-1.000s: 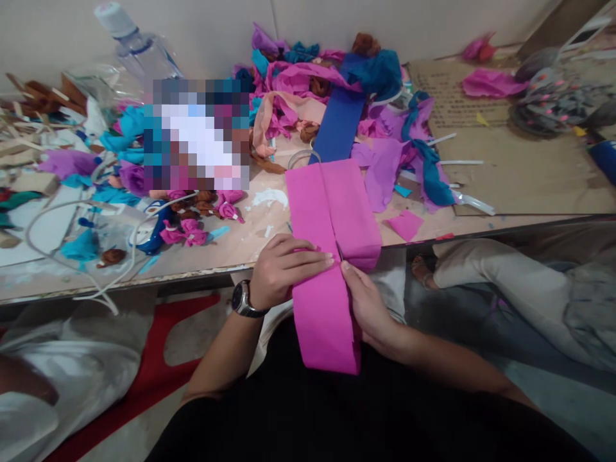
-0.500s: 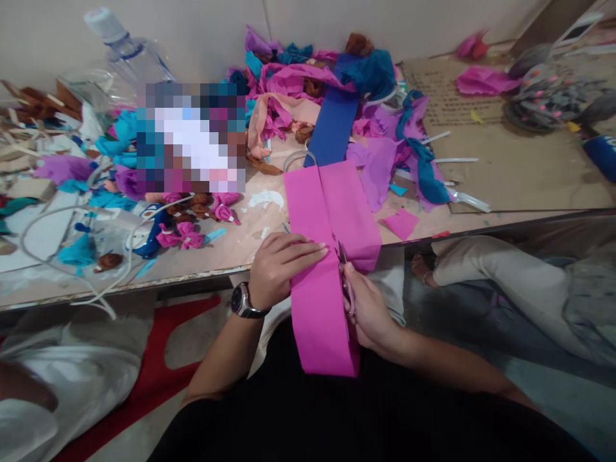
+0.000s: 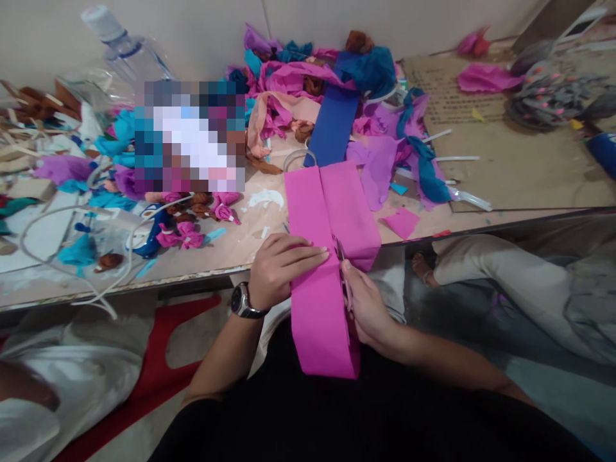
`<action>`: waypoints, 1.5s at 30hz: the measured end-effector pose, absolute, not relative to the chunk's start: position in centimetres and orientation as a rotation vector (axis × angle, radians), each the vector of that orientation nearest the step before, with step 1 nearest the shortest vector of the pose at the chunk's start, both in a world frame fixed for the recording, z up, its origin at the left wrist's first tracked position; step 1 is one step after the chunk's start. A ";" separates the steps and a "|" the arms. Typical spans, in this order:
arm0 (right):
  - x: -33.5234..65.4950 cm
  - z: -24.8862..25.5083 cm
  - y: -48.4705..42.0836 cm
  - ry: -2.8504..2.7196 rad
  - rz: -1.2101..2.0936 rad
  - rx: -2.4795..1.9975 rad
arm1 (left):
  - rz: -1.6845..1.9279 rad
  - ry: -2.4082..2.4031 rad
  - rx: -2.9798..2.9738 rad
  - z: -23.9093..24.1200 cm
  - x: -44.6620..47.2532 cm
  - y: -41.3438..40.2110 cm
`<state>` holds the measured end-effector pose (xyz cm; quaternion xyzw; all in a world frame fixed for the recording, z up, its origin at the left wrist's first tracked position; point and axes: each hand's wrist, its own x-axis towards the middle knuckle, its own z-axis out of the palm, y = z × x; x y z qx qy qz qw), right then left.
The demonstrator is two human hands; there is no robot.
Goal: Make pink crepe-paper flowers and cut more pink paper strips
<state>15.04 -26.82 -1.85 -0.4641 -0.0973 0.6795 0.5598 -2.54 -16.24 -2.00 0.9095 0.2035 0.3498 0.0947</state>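
A long strip of pink crepe paper [image 3: 315, 301] runs from the tabletop over its front edge and curls down towards my lap. A line runs lengthwise through its far part, between a left strip and a wider right piece [image 3: 353, 212]. My left hand [image 3: 283, 266], with a watch on its wrist, grips the strip's left side. Its fingers lie straight across the top, and the thumb is hidden. My right hand [image 3: 368, 301] is closed round the handles of small scissors [image 3: 347, 292]. Their blades point away from me at the paper, close to my left fingertips.
Crumpled coloured paper [image 3: 298, 80] and a blue strip [image 3: 332, 122] lie behind. Paper flowers and a white cable [image 3: 62, 208] are at left, near a clear bottle [image 3: 139, 61]. Cardboard [image 3: 510, 154] lies right. A person's leg [image 3: 481, 256] and a red chair [image 3: 154, 346] flank me.
The scissors and my right hand have shifted very slightly, with the blades a little farther along the paper. My left hand stays at nearly the same place.
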 end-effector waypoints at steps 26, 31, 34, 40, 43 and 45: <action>15.3 -0.7 -29.0 -0.213 1.680 -1.230 | 1.093 0.684 2.673 -2.1 -2.4 -16.3; 15.0 -0.9 -28.6 -0.193 1.649 -1.167 | 1.080 0.667 2.681 -2.1 -2.4 -16.3; 14.9 -0.9 -28.2 -0.200 1.624 -1.141 | 1.062 0.635 2.687 -2.2 -2.5 -16.3; 14.7 -1.0 -28.0 -0.275 1.592 -1.164 | 1.010 0.605 2.694 -2.4 -2.7 -16.3; 14.6 -1.3 -28.0 -0.252 1.577 -1.185 | 1.028 0.603 2.693 -2.3 -2.7 -16.3; 14.6 -1.4 -28.1 -0.232 1.570 -1.199 | 1.042 0.609 2.691 -2.2 -2.6 -16.3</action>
